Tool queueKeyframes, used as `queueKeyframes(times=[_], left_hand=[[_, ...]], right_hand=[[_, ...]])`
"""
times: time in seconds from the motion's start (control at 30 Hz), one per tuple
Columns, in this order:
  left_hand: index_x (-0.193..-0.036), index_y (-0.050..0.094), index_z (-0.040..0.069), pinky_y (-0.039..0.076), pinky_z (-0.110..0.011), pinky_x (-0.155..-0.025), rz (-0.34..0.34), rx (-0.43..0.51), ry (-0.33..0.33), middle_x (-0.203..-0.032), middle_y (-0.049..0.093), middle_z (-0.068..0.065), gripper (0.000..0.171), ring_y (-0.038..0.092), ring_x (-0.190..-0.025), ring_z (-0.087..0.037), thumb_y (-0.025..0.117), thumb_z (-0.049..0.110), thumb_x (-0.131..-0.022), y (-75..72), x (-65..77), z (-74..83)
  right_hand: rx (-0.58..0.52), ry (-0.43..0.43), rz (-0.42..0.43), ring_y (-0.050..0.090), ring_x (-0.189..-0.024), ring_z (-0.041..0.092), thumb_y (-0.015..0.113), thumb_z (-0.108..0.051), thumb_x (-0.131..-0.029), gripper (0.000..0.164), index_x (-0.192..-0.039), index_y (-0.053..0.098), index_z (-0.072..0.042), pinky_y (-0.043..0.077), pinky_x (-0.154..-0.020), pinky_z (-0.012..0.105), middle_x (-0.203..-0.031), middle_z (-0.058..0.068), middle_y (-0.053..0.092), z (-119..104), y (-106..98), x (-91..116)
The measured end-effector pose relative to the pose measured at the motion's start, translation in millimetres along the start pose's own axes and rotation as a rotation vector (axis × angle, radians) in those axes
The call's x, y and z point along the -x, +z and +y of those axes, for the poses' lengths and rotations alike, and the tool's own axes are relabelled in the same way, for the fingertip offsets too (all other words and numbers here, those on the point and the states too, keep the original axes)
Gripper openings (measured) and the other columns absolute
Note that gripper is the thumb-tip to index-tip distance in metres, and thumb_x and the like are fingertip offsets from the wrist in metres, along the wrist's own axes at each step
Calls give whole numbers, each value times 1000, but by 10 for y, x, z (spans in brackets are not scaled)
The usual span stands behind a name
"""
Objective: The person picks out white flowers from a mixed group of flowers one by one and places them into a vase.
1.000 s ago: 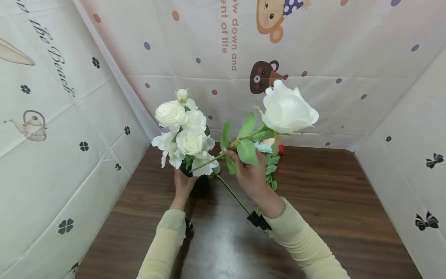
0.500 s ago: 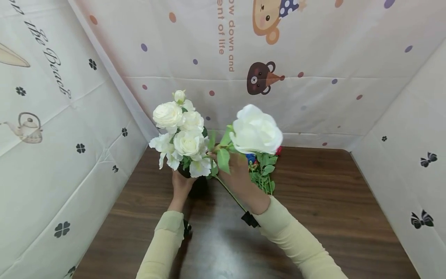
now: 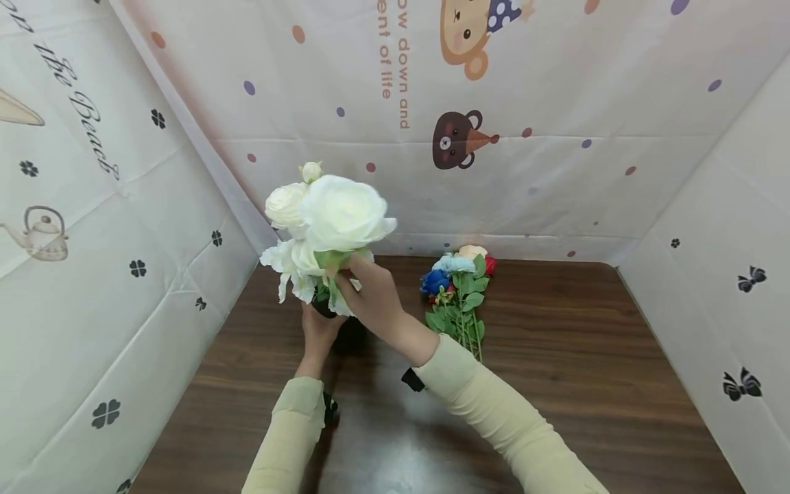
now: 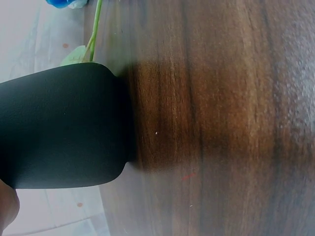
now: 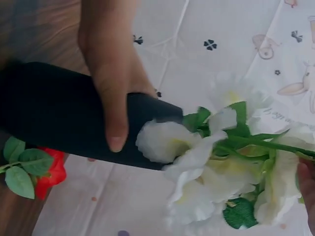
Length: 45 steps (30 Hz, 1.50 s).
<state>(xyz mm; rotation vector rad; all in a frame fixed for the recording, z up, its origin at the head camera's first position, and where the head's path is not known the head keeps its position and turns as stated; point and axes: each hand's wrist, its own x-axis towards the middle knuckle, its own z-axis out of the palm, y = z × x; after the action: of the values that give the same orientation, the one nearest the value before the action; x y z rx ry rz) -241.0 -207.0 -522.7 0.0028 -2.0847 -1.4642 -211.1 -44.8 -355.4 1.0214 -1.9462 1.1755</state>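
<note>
My left hand (image 3: pixel 319 333) grips a black vase (image 4: pixel 64 128); in the right wrist view its thumb lies along the vase's side near the mouth. White flowers (image 5: pixel 206 182) with green leaves stand out of the vase. My right hand (image 3: pixel 382 302) pinches a large white rose (image 3: pixel 345 213) just under its bloom, close over the vase. The rose overlaps the other white blooms (image 3: pixel 286 206) in the head view. In the right wrist view, a green stem (image 5: pixel 280 146) runs from the right fingertips (image 5: pixel 306 191) toward the vase mouth; the stem's lower end is hidden among the blooms.
Blue, pale blue, cream and red flowers (image 3: pixel 453 281) lie on the brown wooden table (image 3: pixel 555 343), right of the vase. A red flower (image 5: pixel 51 172) shows low in the right wrist view. Printed white cloth (image 3: pixel 370 206) surrounds the table on three sides.
My right hand has carried the white rose leftward from over the coloured flowers to the vase, and the bloom is now in front of the others. My left hand has stayed on the vase.
</note>
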Motion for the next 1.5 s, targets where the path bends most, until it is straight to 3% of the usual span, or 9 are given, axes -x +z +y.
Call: queueKeyframes(times=[0.17,0.3,0.4,0.5,0.6,0.73,0.87,1.13,1.5], left_hand=[[-153,25,4,28,-55,-118,7,-7,-19,-152,38,-21,98,37,-142,-37,83,2,-73,4,19,17],[-152,24,2,27,-55,-119,10,15,3,-152,38,-23,99,37,-142,-38,83,0,-73,11,26,77],[-153,22,2,26,-54,-120,0,30,14,-152,39,-23,101,36,-143,-37,83,-1,-72,28,23,81],[-153,24,4,25,-52,-121,-10,26,-30,-152,40,-21,100,37,-143,-35,83,1,-73,41,12,52],[-151,28,4,26,-52,-121,-8,19,-102,-149,43,-20,97,39,-141,-35,84,3,-72,39,1,75],[-151,30,5,28,-51,-121,-14,-12,-178,-148,45,-20,95,41,-140,-35,84,8,-72,47,-14,95],[-154,24,7,28,-51,-121,-35,-16,-187,-153,40,-20,100,37,-143,-35,83,8,-74,50,-20,95],[-157,13,12,27,-57,-119,-91,34,-204,-158,31,-18,101,32,-146,-36,80,13,-82,1,19,91],[-154,23,5,29,-55,-118,-70,-33,-212,-149,41,-22,81,38,-141,-39,72,11,-89,-39,32,111]], right_hand=[[-41,-49,199,64,-69,23,71,5,-84,19,-88,54,-2,57,-63,29,-79,16,62,18,14,26],[19,-60,333,54,-55,19,64,-16,-96,15,-106,57,-6,42,-48,26,-73,15,62,47,-16,57],[56,-119,436,53,-59,22,54,-23,-101,23,-111,56,-2,42,-50,30,-77,15,60,56,-64,41],[73,-194,475,56,-69,27,57,-12,-99,17,-107,51,2,49,-57,36,-90,20,58,54,-94,21],[39,-137,389,45,-57,19,63,-1,-94,16,-99,48,-6,40,-52,29,-75,16,53,44,-87,42],[-31,57,221,35,-48,14,67,3,-89,24,-89,45,-8,30,-51,22,-57,12,47,52,-16,115],[-16,184,59,57,-61,21,65,-4,-93,20,-77,52,-5,49,-57,25,-69,14,59,85,93,150],[61,219,-228,71,-91,19,59,-18,-99,17,-108,67,-5,58,-79,27,-101,9,73,61,230,-16],[447,289,-415,61,-55,14,60,-33,-99,18,-99,70,-17,35,-40,20,-72,1,67,-67,446,-114]])
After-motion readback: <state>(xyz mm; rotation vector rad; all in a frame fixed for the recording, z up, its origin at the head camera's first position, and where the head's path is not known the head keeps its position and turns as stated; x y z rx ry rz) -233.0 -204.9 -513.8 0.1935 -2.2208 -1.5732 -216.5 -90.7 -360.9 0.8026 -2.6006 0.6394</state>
